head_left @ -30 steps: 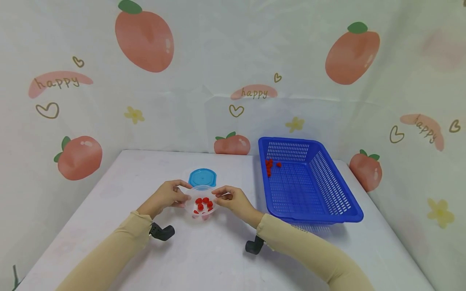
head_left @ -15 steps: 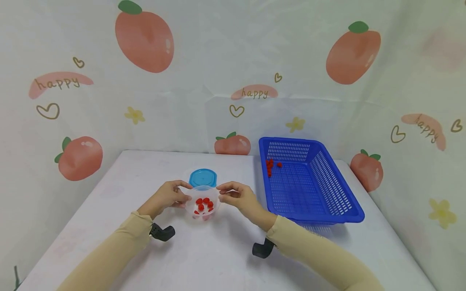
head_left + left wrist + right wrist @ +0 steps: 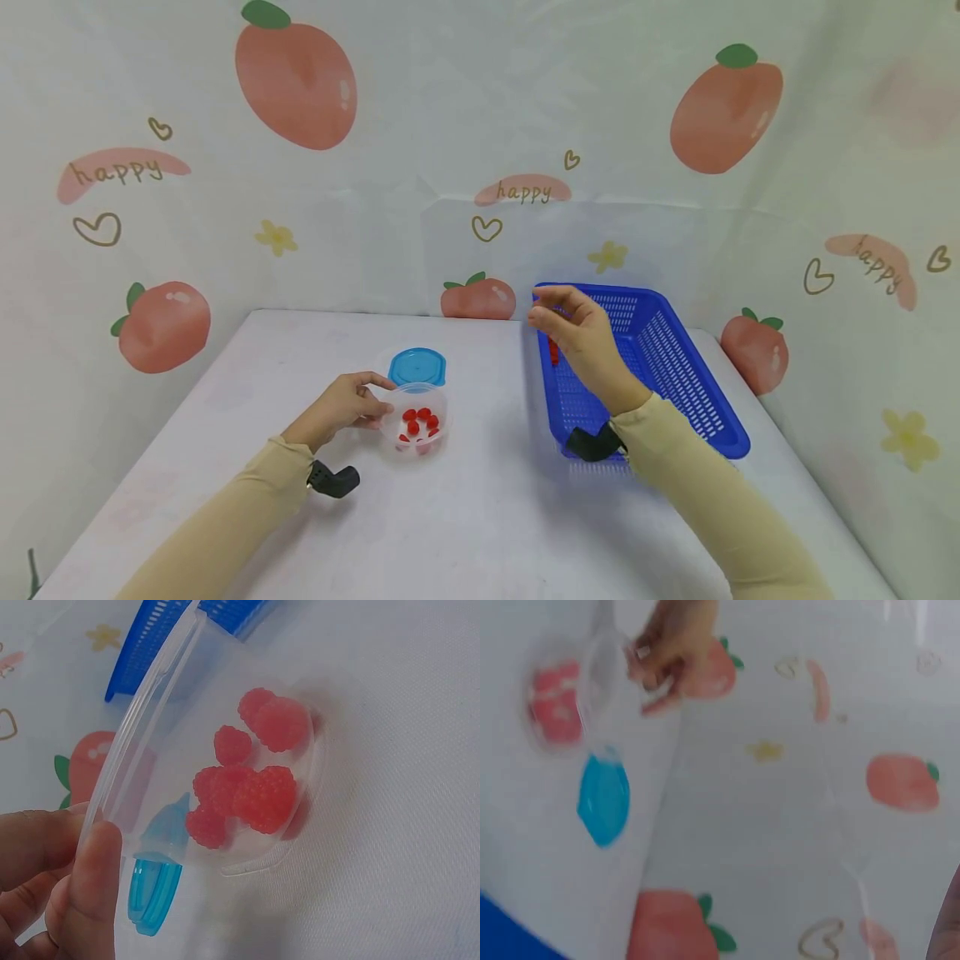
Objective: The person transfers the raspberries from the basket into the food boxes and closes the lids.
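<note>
My left hand (image 3: pixel 345 410) pinches the rim of a clear round plastic tub (image 3: pixel 442 408) between thumb and fingers. Several red raspberries (image 3: pixel 262 799) lie on its bottom. Close behind the tub is a blue lid (image 3: pixel 417 367), flat on the table. My right hand (image 3: pixel 581 342) hangs over the near-left part of a blue perforated basket (image 3: pixel 697 408), fingers loosely curved, with nothing visible between thumb and fingertips. It hides part of the basket's inside, though some raspberries (image 3: pixel 554 353) show by the left wall. The right wrist view is blurred and shows only a sliver of that hand.
The white table (image 3: pixel 450 525) ends at a cloth backdrop (image 3: pixel 375 250) printed with fruit, hearts and flowers. The basket's raised walls stand at the right side of the table, near the backdrop.
My right hand has left the tub's rim and moved right and up to over the basket. The left hand stays at the tub, and the raspberries inside lie as before.
</note>
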### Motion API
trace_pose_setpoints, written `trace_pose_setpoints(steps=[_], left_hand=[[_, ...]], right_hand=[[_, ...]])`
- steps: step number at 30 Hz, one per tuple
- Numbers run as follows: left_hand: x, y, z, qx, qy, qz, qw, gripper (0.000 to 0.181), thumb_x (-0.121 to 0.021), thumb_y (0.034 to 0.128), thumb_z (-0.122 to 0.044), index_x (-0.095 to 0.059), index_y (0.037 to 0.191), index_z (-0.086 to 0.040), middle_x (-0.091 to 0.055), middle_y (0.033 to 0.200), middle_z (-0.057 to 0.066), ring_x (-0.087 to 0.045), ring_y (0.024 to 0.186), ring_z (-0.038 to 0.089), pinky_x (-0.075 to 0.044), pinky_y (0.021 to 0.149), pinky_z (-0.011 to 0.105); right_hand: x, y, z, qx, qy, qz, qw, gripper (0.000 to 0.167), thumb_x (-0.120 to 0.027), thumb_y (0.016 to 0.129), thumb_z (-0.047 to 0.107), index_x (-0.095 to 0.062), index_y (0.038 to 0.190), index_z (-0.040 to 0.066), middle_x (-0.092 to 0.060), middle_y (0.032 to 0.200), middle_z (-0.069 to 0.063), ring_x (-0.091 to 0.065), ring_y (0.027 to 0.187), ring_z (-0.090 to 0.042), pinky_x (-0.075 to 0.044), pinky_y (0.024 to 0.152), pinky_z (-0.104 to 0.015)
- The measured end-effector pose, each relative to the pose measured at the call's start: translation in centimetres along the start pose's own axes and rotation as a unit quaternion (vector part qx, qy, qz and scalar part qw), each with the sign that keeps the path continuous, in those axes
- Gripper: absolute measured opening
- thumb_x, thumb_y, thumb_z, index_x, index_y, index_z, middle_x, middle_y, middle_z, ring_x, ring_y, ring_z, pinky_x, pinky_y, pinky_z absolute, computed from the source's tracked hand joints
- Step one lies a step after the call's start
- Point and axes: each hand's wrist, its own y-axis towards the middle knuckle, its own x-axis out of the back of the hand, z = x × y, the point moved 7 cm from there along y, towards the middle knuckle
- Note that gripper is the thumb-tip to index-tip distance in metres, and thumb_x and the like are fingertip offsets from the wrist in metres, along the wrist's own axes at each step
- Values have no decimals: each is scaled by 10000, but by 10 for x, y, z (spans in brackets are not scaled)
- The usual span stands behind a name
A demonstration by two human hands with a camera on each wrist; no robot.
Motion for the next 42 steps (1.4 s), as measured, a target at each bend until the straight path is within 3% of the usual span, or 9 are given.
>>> trace_pose_setpoints(steps=[7,11,15,18,23,27,36,42], left_hand=[[0,0,-1,-29,8,11,10000,446,-735,846,-97,-570,1256,-38,-580,786,87,-614,625,164,-576,635,248],[-1,0,-1,-19,9,-29,10000,446,-738,845,-101,-572,1254,-40,-579,770,81,-613,615,161,-576,631,246],[-1,0,0,12,30,-47,10000,445,-737,849,-108,-570,1257,-45,-579,769,81,-613,616,164,-574,634,244],[-1,0,1,32,47,-68,10000,445,-739,848,-112,-573,1257,-52,-582,773,84,-613,621,167,-574,637,244],[-1,0,-1,-18,10,-29,10000,450,-742,844,-108,-573,1256,-48,-578,764,78,-613,617,162,-576,638,246],[-2,-1,-2,-138,-109,91,9998,442,-732,843,-84,-574,1252,-29,-569,739,67,-614,607,147,-581,640,254],[-1,-1,-2,-186,-37,87,9998,437,-730,848,-93,-574,1251,-31,-568,739,65,-613,612,148,-582,650,256],[0,-1,-1,-148,-3,47,9999,430,-727,851,-96,-574,1248,-34,-563,748,72,-614,616,156,-580,651,256]], right_hand=[[45,30,6,28,510,-481,9975,172,-616,927,58,-632,1078,140,-568,980,-11,-608,973,-152,-532,906,-224],[69,46,-7,3,74,-594,9982,170,-626,924,70,-632,1077,144,-563,993,-15,-601,991,-162,-537,883,-206],[92,58,-27,-401,-625,-679,9949,156,-622,936,105,-616,1089,134,-546,1036,-17,-588,1009,-151,-536,867,-186],[105,62,-42,-863,-1379,-556,9851,258,-592,962,145,-565,1204,61,-541,1084,-21,-581,1049,-155,-517,952,-265],[123,66,-68,-1530,-2228,-368,9621,451,-567,976,128,-439,1360,-70,-513,1253,-158,-514,1218,-325,-418,1069,-462],[128,67,-87,-1939,-2611,-281,9452,460,-571,974,124,-441,1368,-74,-474,1354,-253,-472,1280,-404,-423,1065,-469],[120,56,-118,-2483,-3093,-7,9180,408,-595,948,67,-502,1315,-85,-514,1322,-274,-540,1196,-411,-479,1007,-475],[118,50,-134,-2765,-3244,-220,9044,307,-606,930,34,-582,1220,-65,-570,1255,-237,-615,1074,-356,-540,924,-417]])
